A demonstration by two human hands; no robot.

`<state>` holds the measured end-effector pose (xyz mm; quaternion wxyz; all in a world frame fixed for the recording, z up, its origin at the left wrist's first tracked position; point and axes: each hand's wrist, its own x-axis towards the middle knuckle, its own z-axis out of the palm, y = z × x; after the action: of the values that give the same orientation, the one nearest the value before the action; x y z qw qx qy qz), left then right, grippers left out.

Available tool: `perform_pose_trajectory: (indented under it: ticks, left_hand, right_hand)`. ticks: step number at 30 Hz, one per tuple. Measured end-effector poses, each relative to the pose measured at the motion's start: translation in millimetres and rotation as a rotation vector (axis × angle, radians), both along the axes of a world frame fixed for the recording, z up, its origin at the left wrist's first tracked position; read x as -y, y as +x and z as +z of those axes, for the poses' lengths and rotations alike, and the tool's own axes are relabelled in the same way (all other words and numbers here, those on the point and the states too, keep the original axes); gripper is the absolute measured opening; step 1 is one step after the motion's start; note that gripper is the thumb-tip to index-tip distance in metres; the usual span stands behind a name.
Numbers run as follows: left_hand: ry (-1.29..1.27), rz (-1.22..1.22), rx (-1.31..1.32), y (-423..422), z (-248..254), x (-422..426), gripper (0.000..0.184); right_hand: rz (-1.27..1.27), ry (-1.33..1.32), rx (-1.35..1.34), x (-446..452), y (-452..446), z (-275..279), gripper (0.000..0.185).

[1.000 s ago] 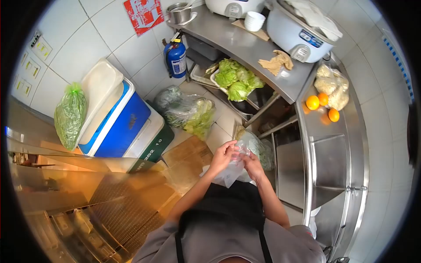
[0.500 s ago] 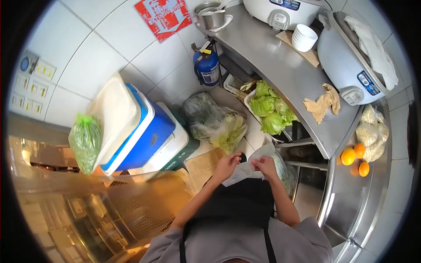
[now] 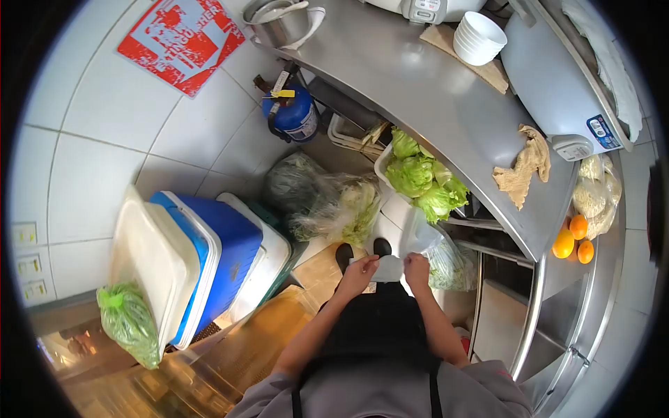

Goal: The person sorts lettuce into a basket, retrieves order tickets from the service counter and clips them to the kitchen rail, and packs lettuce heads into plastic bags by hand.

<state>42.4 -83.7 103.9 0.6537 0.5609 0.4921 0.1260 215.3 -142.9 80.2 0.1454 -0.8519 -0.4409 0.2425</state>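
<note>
Between my two hands stretches a thin, pale translucent plastic bag (image 3: 388,269), held in front of the black apron. My left hand (image 3: 360,274) pinches its left edge, fingers closed. The right-hand edge is in the closed fingers of my right hand (image 3: 417,272). Just beyond my right hand, a clear bag of green vegetables (image 3: 449,266) stands on the floor. Heads of lettuce (image 3: 418,174) fill a white basket under the counter. Further left on the floor lies a clear bag of leafy greens (image 3: 348,209), with a darker bag (image 3: 293,182) beside it.
On the left, a blue cooler (image 3: 226,240) leans with white lids, and a green-filled bag (image 3: 129,324) rests against them. A blue fire extinguisher (image 3: 293,115) stands by the wall. The steel counter (image 3: 390,63) curves right, carrying white bowls (image 3: 479,38), a tan cloth (image 3: 524,166) and oranges (image 3: 563,244).
My hands have drawn level and the bag between them is now pulled taut. The camera view has shifted, so my shoes show on the floor.
</note>
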Motion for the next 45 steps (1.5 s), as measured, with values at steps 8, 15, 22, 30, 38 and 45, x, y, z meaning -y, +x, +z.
perform_pose_trajectory:
  ticks: [8, 15, 22, 30, 38, 45]
  left_hand:
    - [-0.105, -0.131, 0.000, 1.4, -40.3, -6.4, 0.029]
    - [0.089, -0.067, -0.127, -25.2, -60.5, -16.7, 0.028]
    - [-0.014, -0.131, -0.110, -25.8, -83.4, -4.4, 0.031]
    - [-0.666, -0.142, 0.070, -13.0, -78.2, -25.8, 0.024]
    - [-0.925, 0.697, 0.507, -18.7, -62.8, -84.0, 0.015]
    - [-0.809, 0.585, 0.216, -28.5, -53.0, -91.7, 0.021]
  right_hand:
    - [-0.068, -0.040, -0.470, -1.9, -28.2, -21.1, 0.019]
    - [-0.065, -0.008, -0.164, 5.7, -54.5, -60.8, 0.015]
    - [-0.217, -0.127, -0.322, -1.0, -51.4, -40.2, 0.025]
    - [-0.233, -0.056, -0.923, -4.2, -54.2, -30.8, 0.020]
    - [-0.745, 0.395, -0.963, 39.8, 8.5, -64.5, 0.022]
    - [-0.524, -0.025, -0.233, 121.4, 49.0, -103.6, 0.052]
